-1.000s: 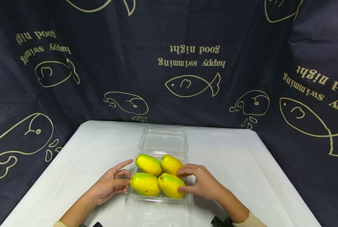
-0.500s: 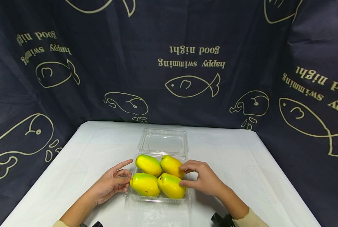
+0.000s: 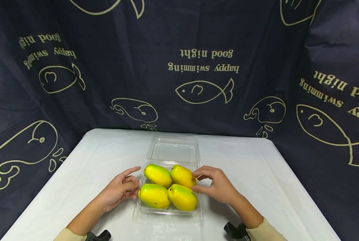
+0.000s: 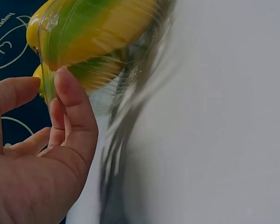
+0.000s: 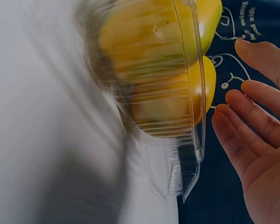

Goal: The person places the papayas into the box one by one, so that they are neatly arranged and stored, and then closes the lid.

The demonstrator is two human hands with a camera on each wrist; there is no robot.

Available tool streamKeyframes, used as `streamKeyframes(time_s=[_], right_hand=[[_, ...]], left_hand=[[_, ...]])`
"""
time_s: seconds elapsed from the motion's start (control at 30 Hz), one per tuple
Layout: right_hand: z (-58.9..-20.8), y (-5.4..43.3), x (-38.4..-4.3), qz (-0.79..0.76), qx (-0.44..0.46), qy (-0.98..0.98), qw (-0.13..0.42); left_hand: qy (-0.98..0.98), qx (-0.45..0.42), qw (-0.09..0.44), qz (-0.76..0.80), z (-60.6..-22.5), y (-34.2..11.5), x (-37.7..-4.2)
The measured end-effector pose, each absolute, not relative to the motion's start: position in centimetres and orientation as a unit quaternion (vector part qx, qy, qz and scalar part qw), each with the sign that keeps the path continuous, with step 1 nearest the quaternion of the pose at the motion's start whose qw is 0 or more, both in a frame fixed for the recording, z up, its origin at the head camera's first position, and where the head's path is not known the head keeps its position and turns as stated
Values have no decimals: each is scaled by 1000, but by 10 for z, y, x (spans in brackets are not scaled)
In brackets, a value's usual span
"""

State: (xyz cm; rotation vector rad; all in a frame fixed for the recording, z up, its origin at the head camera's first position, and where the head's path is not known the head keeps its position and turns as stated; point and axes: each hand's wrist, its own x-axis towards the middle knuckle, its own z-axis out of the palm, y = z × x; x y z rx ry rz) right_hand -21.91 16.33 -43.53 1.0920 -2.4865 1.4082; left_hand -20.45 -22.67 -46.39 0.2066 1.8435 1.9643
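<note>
Several yellow-green mangoes sit in two rows in the base of a clear plastic clamshell box (image 3: 167,211). The front-left mango (image 3: 154,195) and back-left mango (image 3: 157,175) lie nearest my left hand (image 3: 119,188). That hand pinches the box's left rim (image 4: 45,86) between thumb and a fingertip; its index finger points away from the grip. On the other side, my right hand (image 3: 219,184) hovers beside the front-right mango (image 3: 182,197) and back-right mango (image 3: 183,175). Its relaxed fingers (image 5: 252,112) are apart from the fruit in the right wrist view.
The box's hinged lid (image 3: 174,150) lies open behind the base, on a white-covered table (image 3: 107,150). A dark curtain (image 3: 155,67) with fish and whale drawings hangs behind and at both sides.
My right hand has drawn slightly back and away from the right-hand mangoes. The left hand has shifted a little at the rim. Mangoes and box stay in place.
</note>
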Motion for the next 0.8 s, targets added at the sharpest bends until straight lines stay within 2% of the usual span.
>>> streamKeyframes(time_s=[0.47, 0.8], right_hand=[[-444, 169, -235, 498, 323, -801, 81], [-452, 172, -251, 544, 249, -796, 96]], left_hand=[[716, 12, 143, 683, -458, -221, -226], [722, 26, 128, 679, -454, -217, -243]])
